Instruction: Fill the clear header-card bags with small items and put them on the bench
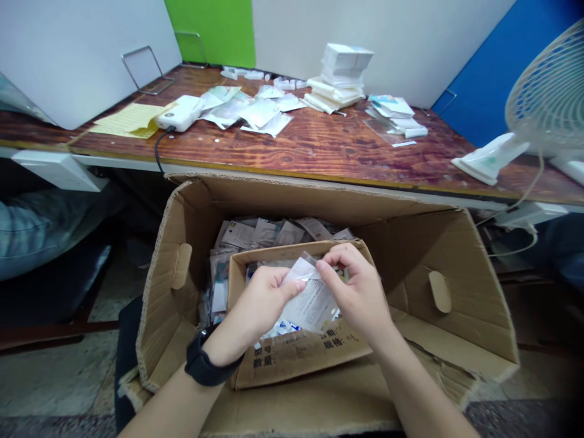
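Observation:
A clear plastic packet with a printed white card (pixel 314 304) hangs between my two hands over the small cardboard box (pixel 296 359). My left hand (pixel 267 298) pinches its upper left side between thumb and fingers. At its top right corner my right hand (pixel 353 283) pinches the plastic edge. Below the packet, small blue and white pieces (pixel 285 328) show inside the small box. That box rests within a large open carton (pixel 182 292), beside several packed plastic bags with cards (pixel 255 233).
On the wooden table (pixel 319 143) are loose white packets (pixel 260 112), a stack of cards (pixel 347 64), yellow sheets (pixel 125 118), a white corded device (pixel 180 112) and another packet pile (pixel 395 112). A white fan (pixel 547 91) stands at right. A person's leg (pixel 41 225) shows at left.

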`<state>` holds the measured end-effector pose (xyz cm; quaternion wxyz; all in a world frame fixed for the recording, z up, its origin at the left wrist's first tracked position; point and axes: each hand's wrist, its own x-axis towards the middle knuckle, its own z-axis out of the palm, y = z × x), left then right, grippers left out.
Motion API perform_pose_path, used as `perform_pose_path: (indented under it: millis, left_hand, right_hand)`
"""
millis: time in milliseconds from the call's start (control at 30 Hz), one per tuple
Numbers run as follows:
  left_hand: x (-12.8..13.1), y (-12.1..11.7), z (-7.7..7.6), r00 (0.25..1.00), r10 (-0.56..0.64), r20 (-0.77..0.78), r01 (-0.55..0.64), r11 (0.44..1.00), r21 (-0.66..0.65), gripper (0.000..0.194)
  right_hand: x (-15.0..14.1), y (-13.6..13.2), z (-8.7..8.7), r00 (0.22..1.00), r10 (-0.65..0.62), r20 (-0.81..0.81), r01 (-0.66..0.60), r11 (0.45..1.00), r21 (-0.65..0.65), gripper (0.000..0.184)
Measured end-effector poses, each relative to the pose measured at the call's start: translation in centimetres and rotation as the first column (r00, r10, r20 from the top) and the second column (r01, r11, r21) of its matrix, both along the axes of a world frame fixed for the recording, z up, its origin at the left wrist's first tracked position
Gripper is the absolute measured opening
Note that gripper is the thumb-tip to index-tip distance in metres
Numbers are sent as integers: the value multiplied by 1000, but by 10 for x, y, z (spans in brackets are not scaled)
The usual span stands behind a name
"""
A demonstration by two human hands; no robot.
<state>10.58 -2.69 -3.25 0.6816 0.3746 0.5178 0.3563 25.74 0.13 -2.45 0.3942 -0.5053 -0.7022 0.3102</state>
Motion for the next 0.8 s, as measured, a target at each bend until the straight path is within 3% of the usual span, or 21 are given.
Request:
perform_pose_path:
  millis: [267, 800]
  left_hand:
    - [-5, 0, 2, 991, -82, 105, 88, 995, -56, 34]
    - [-7, 0, 3, 980, -121, 158, 137, 986, -92, 29]
  right_hand:
    - [6, 0, -3, 990, 47, -134, -85, 951, -296, 12]
    - [5, -4, -2, 994, 42, -102, -68, 961, -267, 11]
